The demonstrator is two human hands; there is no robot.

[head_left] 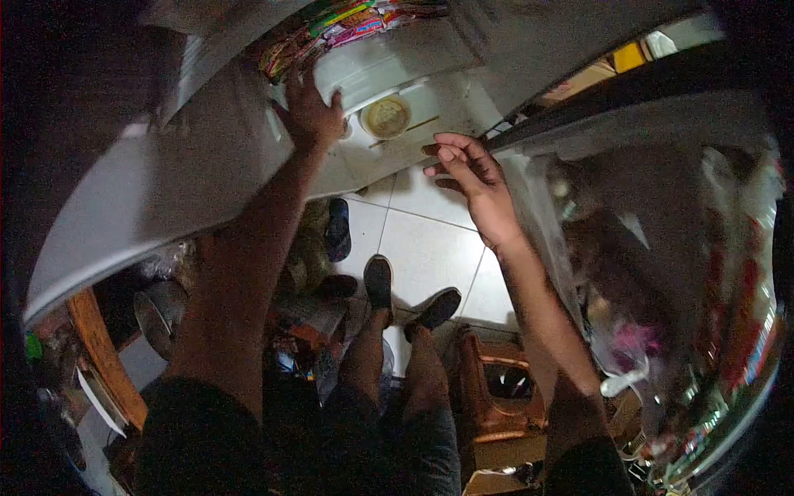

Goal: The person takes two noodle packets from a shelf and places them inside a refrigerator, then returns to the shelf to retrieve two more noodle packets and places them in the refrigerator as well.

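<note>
My left hand [310,112] reaches up and grips the inner side of a white fridge door [190,174], its fingers over the edge of a door shelf [376,66]. A round yellowish lidded container [385,116] sits just to the right of that hand. My right hand [465,168] hovers with its fingers loosely curled and apart, holding nothing, close to the front edge of the open fridge compartment [538,136]. Colourful snack packets [347,25] fill the door's upper part.
Below are my two feet in dark shoes [405,298] on a white tiled floor [426,248]. A wooden stool [496,388] stands by my right leg. Bags of food [637,273] crowd the fridge interior at right. A metal pot [159,310] and wooden table edge [99,347] lie left.
</note>
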